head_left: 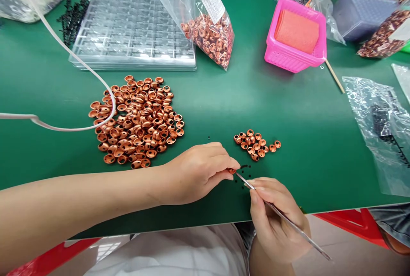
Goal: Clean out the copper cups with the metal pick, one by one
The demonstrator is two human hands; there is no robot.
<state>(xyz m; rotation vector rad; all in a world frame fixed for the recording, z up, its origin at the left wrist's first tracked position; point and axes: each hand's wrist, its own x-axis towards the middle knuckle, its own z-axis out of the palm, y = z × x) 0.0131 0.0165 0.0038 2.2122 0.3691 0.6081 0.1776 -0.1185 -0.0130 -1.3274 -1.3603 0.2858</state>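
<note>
Left hand (201, 171) pinches a cup (232, 171), likely steadying it for the tool (285, 217) the right hand (278, 231) pinches pen-like, seemingly for control; bits (245, 166) at the cup's four o'clock and a pile (253, 143) at one seem placed within reach

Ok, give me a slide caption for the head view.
Left hand pinches a copper-colored piece while the right hand holds a thin metal tool to it.
</note>
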